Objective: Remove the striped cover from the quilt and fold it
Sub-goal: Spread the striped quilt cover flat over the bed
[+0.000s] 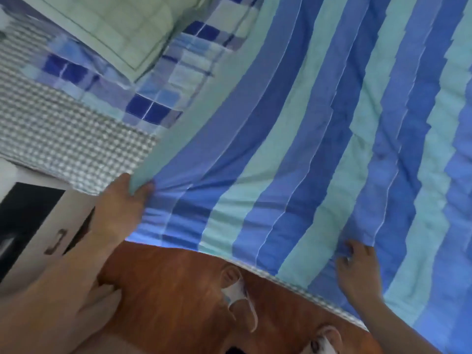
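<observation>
The striped cover [319, 139], in blue and pale green bands, lies spread over the bed and fills most of the view. My left hand [122, 200] grips its near left corner, with the cloth bunched between thumb and fingers. My right hand [357, 269] rests on the cover near its front edge, fingers curled into the cloth. The quilt inside the cover is hidden.
A pale green pillow [109, 29] lies at the top left on a blue checked sheet [158, 98]. A grey gingham cloth [63, 134] covers the bed's left edge. A white cabinet [38, 226] stands at the left. Below are a wooden floor [166, 290] and my slippered feet [237, 290].
</observation>
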{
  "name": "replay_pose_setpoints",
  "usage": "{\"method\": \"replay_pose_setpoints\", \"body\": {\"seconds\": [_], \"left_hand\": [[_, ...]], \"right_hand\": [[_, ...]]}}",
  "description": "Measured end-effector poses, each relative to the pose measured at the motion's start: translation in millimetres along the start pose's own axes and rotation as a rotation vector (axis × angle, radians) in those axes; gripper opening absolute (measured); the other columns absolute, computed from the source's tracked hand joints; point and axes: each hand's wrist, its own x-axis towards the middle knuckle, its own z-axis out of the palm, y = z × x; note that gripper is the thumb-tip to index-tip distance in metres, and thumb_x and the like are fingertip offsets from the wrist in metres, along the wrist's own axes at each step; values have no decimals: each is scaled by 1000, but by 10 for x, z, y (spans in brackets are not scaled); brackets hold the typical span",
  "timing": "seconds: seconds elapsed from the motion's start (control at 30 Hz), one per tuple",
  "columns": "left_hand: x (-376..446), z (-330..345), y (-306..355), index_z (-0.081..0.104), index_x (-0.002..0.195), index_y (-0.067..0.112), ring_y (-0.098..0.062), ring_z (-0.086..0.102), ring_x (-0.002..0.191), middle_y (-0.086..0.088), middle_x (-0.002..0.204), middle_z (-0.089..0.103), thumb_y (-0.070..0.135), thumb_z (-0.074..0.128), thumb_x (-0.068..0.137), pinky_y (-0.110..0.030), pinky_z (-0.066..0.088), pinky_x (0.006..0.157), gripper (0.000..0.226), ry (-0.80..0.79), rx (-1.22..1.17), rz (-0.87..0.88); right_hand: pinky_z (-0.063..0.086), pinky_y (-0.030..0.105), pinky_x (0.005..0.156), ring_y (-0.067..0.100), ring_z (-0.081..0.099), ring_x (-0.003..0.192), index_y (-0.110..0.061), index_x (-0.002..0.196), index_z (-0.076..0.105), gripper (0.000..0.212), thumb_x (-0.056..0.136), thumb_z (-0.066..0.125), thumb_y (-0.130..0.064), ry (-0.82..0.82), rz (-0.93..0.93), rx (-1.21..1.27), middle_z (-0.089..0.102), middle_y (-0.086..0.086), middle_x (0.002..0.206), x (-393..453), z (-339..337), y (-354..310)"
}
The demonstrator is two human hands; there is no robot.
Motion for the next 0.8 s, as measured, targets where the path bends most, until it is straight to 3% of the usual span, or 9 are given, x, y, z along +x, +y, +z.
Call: {"method": "replay_pose_setpoints", "body": {"seconds": [0.07,0.17,0.27,0.37,0.43,0.5,0.57,0.67,0.8], "left_hand": [[65,-297,-515,61,81,19,-21,55,50,-2,60,57,66,60,80,-30,36,45,47,-51,150,-160],[180,-74,-603,58,116,3,-35,60,76,-17,87,61,42,65,92,-40,47,65,46,-216,295,-207],[-185,533,-163,41,140,11,-47,40,124,-26,138,39,34,67,89,-57,38,103,62,-93,464,-157],[-1031,1160,408,51,131,9,-46,40,123,-26,137,40,15,69,82,-54,35,103,53,26,202,10],[-1681,1611,729,54,128,7,-44,46,118,-25,129,49,14,70,82,-51,39,102,49,-153,-71,-118],[-2236,1970,1006,55,126,6,-39,57,109,-21,120,60,19,69,86,-50,46,100,44,-429,-429,-537],[-2645,2262,1174,57,118,9,-28,63,92,-11,106,63,24,62,94,-45,50,94,29,-639,-701,-850],[-3036,2624,1328,55,123,12,-22,61,94,-12,110,58,16,53,101,-36,49,89,22,-671,-843,-900],[-3224,2865,1576,47,144,8,-31,53,128,-13,138,54,24,50,103,-44,38,114,44,-515,-1107,-956]], "right_hand": [[45,51,82,48,55,94,10,100,65,24,79,54,8,62,34,-23,61,31,98,-174,-24,125],[50,57,68,53,57,75,16,86,66,21,72,50,15,67,42,-35,61,35,83,-449,16,428],[48,42,84,45,61,102,3,106,69,25,85,56,3,-250,223,-2,66,27,112,-666,-1,762],[48,23,73,30,63,112,-13,117,67,25,92,59,-12,-547,379,-2,65,13,124,-877,-6,1137],[47,23,64,25,68,88,-16,96,62,14,83,68,-17,-593,560,245,69,8,98,-1015,-40,1374],[47,26,60,18,59,63,-14,83,64,11,75,71,-18,-468,921,743,62,2,66,-1123,-97,1679],[48,33,68,18,53,62,-16,78,63,5,83,64,-16,-307,1151,1183,57,2,59,-1142,-195,2053],[44,34,75,20,51,61,-17,73,56,16,84,61,-26,-64,1287,1615,50,2,62,-971,-393,2688],[53,35,87,22,67,75,-17,68,68,21,84,62,-29,278,1324,1730,67,2,74,-676,-646,3453]]}}
